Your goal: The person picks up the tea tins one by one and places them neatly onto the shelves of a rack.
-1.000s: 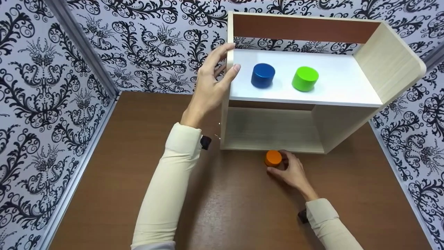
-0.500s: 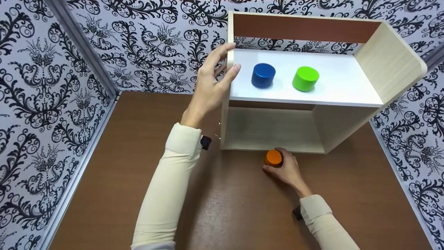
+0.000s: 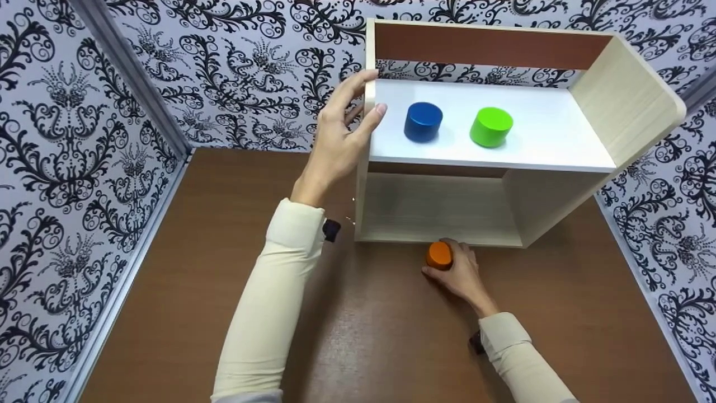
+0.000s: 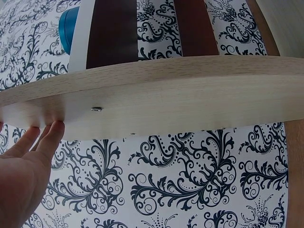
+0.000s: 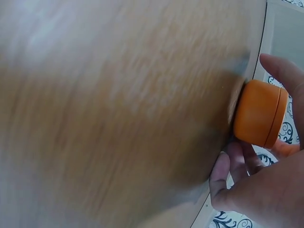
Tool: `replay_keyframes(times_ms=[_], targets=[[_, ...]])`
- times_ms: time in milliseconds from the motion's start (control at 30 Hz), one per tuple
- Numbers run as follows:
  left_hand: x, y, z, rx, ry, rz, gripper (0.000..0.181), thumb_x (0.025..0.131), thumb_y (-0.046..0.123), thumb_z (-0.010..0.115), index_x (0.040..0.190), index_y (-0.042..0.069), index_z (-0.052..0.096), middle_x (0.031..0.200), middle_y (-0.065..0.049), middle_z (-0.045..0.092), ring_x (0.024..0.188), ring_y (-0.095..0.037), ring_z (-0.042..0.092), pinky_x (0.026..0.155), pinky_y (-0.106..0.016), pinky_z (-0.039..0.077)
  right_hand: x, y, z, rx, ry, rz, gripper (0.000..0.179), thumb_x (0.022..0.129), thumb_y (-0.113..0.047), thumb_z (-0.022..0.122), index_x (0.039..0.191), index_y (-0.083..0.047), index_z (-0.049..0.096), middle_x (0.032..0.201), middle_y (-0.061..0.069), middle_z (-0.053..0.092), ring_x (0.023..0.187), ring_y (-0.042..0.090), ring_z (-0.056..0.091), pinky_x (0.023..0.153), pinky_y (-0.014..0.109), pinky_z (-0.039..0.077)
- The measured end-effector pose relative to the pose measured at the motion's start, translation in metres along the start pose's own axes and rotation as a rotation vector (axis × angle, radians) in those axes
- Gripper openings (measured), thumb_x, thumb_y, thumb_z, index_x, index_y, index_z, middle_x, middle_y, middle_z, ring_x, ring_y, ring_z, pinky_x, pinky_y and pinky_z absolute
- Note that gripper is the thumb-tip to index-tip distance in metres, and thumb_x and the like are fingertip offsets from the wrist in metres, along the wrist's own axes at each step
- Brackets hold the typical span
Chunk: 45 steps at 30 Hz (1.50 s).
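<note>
My left hand (image 3: 338, 131) grips the left side panel of a pale wooden shelf unit (image 3: 632, 106), thumb at its front edge. In the left wrist view, fingertips (image 4: 54, 133) press on the panel's outer face. An orange round jar (image 3: 439, 255) stands on the brown table, just in front of the unit's base. My right hand (image 3: 461, 275) has thumb and fingers curled round this jar. The right wrist view shows a seam near one end of the orange jar (image 5: 260, 113). A blue cylinder (image 3: 423, 123) and a green cylinder (image 3: 491, 129) stand apart on the white shelf board.
Below the white board (image 3: 548, 154) is a lower compartment (image 3: 442, 204) with a pale floor. A reddish-brown strip (image 3: 492, 46) spans the unit's upper back. Patterned walls (image 3: 251, 73) border the brown tabletop (image 3: 224, 224) at the back and both sides.
My right hand has moved slightly left and closed in round the orange jar. The jar keeps its place on the table. My left hand stays on the side panel.
</note>
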<state>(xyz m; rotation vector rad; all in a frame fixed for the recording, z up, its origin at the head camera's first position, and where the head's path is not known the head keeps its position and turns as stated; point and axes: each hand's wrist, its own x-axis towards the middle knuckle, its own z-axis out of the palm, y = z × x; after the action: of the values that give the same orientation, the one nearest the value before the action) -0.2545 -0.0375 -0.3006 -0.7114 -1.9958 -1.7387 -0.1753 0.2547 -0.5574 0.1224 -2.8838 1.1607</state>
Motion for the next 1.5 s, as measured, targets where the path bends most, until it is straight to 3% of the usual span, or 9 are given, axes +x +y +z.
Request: replay_keyframes(times_ms=[567, 1033, 1333, 1500], targets=[[0.001, 0.001, 0.001, -0.008, -0.002, -0.017, 0.050, 0.098, 0.013, 0.066, 0.146, 0.007, 0.051, 0.151, -0.005, 0.047, 0.131, -0.015, 0.048, 0.112, -0.028, 0.044, -0.002, 0.005, 0.005, -0.054, 0.061, -0.079, 0.064, 0.081, -0.014, 0.086, 0.134, 0.002, 0.054, 0.120, 0.025, 0.055, 0.114, 0.045, 0.049, 0.097, 0.065, 0.041], [0.001, -0.001, 0.001, -0.010, 0.000, -0.018, 0.049, 0.099, 0.013, 0.066, 0.145, 0.007, 0.051, 0.151, -0.005, 0.047, 0.131, -0.015, 0.049, 0.113, -0.028, 0.043, -0.010, 0.000, -0.001, -0.017, 0.014, -0.038, 0.069, 0.082, -0.015, 0.086, 0.139, 0.003, 0.052, 0.133, 0.025, 0.052, 0.121, 0.044, 0.047, 0.103, 0.064, 0.043], [0.001, 0.001, 0.000, -0.004, -0.004, -0.022, 0.049, 0.099, 0.014, 0.066, 0.145, 0.008, 0.051, 0.152, -0.005, 0.046, 0.132, -0.015, 0.048, 0.113, -0.028, 0.043, -0.019, -0.009, -0.010, 0.010, 0.022, -0.053, 0.066, 0.082, -0.016, 0.087, 0.137, 0.002, 0.054, 0.123, 0.022, 0.056, 0.113, 0.040, 0.052, 0.100, 0.061, 0.047], [0.001, 0.002, 0.000, -0.006, -0.007, -0.028, 0.050, 0.099, 0.014, 0.066, 0.146, 0.008, 0.051, 0.153, -0.004, 0.046, 0.132, -0.015, 0.048, 0.113, -0.029, 0.043, -0.024, -0.016, -0.020, 0.024, 0.018, -0.034, 0.068, 0.083, -0.018, 0.086, 0.139, 0.002, 0.053, 0.127, 0.022, 0.055, 0.115, 0.041, 0.054, 0.103, 0.062, 0.046]])
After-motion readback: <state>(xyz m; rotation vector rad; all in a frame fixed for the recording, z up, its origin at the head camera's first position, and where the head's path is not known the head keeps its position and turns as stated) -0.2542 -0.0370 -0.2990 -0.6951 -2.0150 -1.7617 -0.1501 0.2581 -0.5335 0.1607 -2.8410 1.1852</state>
